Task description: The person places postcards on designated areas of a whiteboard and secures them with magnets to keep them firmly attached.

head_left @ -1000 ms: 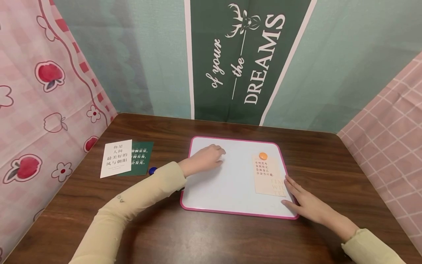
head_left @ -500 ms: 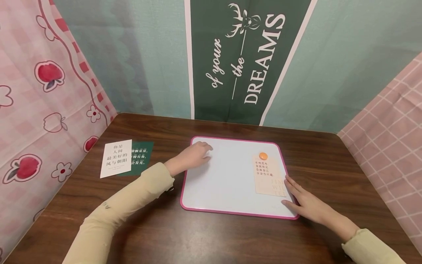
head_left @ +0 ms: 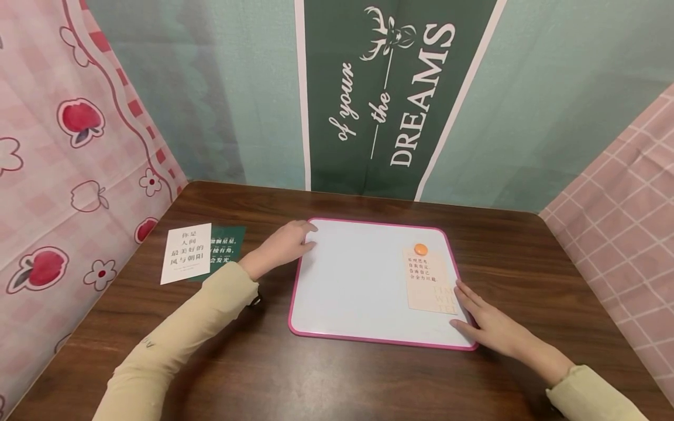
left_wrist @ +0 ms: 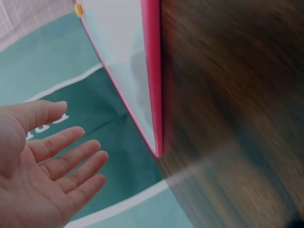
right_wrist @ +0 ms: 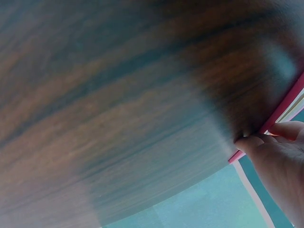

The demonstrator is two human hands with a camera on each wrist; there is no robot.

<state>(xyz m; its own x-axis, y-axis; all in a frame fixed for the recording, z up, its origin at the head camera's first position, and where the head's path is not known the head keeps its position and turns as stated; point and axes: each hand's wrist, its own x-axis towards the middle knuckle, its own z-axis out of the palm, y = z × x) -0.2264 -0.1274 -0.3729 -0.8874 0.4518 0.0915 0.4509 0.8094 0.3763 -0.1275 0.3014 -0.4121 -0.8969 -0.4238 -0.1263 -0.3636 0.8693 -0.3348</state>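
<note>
A whiteboard (head_left: 358,280) with a pink frame lies on the wooden table. On its right part is a pale pink card (head_left: 429,283) with printed text, with a round orange magnet (head_left: 420,249) at the card's top edge. My left hand (head_left: 281,242) is over the board's upper left corner; the left wrist view shows its fingers spread and the palm bare. At the lower right, my right hand (head_left: 489,324) rests on the pink edge, its fingers fairly straight along the frame and its thumb over the white surface.
Left of the board, a white card (head_left: 185,254) with black text overlaps a dark green card (head_left: 226,245) on the table (head_left: 337,380). Behind the table hangs a green cloth (head_left: 253,117); pink patterned cloths stand at both sides.
My left hand has drawn back leftward, from over the board's upper middle to its upper left corner. A blue magnet seen beside the left sleeve earlier is now hidden. My right hand stays put.
</note>
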